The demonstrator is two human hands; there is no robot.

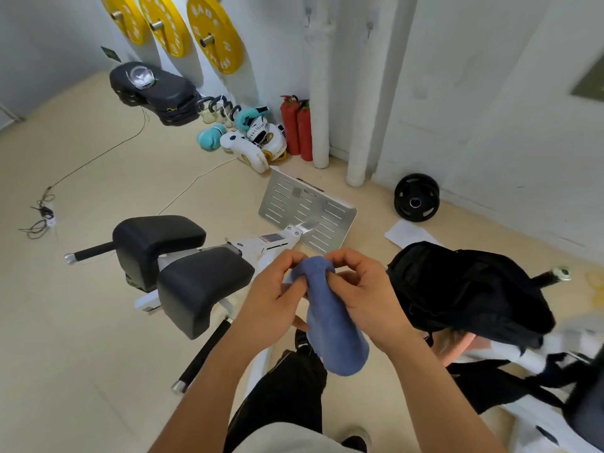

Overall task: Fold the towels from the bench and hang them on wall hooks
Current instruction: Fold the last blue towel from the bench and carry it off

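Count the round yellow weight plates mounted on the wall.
3, side by side on pegs along the upper-left wall: the left yellow weight plate, partly cut by the frame's top edge, the middle one, and the right one. More may lie beyond the frame.

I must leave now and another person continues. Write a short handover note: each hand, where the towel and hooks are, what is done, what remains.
Left hand: pinches the top of the blue towel from the left.
Right hand: pinches the same top end from the right.
Towel: held in the air in front of the body, gathered into a narrow hanging bundle.
Wall hooks: high on the white wall ahead; nothing hangs on them.
Done: this towel is in hand and folded narrow.
Left: hang it on a hook. No other towel is clearly visible.
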